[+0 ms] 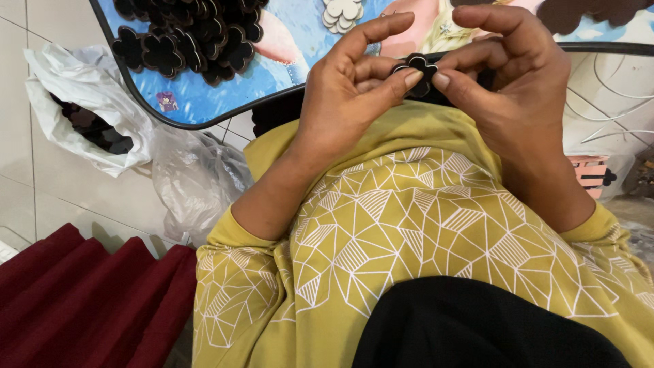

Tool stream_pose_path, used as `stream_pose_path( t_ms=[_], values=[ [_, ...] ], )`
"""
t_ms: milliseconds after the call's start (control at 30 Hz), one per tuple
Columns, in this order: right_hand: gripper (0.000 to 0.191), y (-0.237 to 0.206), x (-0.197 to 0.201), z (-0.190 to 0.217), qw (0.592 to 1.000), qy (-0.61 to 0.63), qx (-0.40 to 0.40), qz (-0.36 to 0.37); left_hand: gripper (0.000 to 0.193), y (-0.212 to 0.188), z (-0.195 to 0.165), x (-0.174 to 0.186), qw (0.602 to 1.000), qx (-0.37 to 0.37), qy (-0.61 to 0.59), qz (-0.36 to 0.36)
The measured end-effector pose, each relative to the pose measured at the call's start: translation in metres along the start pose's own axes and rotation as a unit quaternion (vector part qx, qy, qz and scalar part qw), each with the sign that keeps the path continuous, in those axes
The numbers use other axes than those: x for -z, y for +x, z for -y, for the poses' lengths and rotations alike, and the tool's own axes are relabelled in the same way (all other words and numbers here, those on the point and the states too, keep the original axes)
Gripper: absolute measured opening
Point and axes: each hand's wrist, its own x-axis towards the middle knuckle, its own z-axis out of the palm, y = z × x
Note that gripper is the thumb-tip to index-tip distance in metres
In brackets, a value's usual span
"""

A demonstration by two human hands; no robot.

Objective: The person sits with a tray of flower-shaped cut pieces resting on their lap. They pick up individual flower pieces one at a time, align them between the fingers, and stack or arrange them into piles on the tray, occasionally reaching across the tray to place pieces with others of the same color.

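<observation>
floor far left: dark red cloth (82, 300) in folds, bottom corner, on pale tiles.
white bag (75, 109): open on the floor, dark pieces inside. Clear bag (194, 180) crumpled just right of it.
table (204, 102): low, blue printed top, dark rim, upper left to top right edge.
black pile (187, 34): heap of black flower-shaped pieces on the table's left part.
white stack (343, 13): a few white flower pieces, top centre on the table.
left hand (344, 95): raised over the lap, in front of the table edge. Fingers curled, thumb tip pressed on the flower's left side, index held out straight above it.
flower (415, 71): one black flower piece, pinched between both hands, just below the table rim, above the yellow top (422, 225).
right hand (518, 88): thumb tip on the flower's right side, touching it next to the left thumb; index and other fingers bent over the top. Fingers closed on the piece, not open.
far right: pink box (589, 174) on the floor beside the right wrist; details past it too blurred to tell.
</observation>
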Motion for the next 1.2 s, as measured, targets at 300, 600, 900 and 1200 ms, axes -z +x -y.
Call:
stream_pose_path(
  t_ms=[300, 600, 900, 1200],
  values=[
    [0.049, -0.0005, -0.0017, 0.0015, 1.000, -0.001, 0.002, 0.002, 0.056, -0.0011, -0.0008, -0.0016, 1.000, 0.000, -0.001, 0.005],
    [0.045, 0.0023, -0.0015, 0.0022, 0.999, 0.033, -0.001, -0.003, 0.055, 0.0009, 0.0065, -0.0033, 1.000, -0.012, -0.020, -0.004],
    [0.047, 0.0013, -0.0007, 0.0017, 1.000, 0.016, -0.004, 0.012, 0.058, 0.0001, 0.0016, -0.0033, 0.999, 0.004, -0.037, -0.002],
    [0.045, 0.0004, -0.0014, 0.0026, 0.999, 0.033, -0.030, -0.009, 0.054, 0.0008, 0.0011, -0.0019, 1.000, 0.004, -0.025, 0.014]
  ],
)
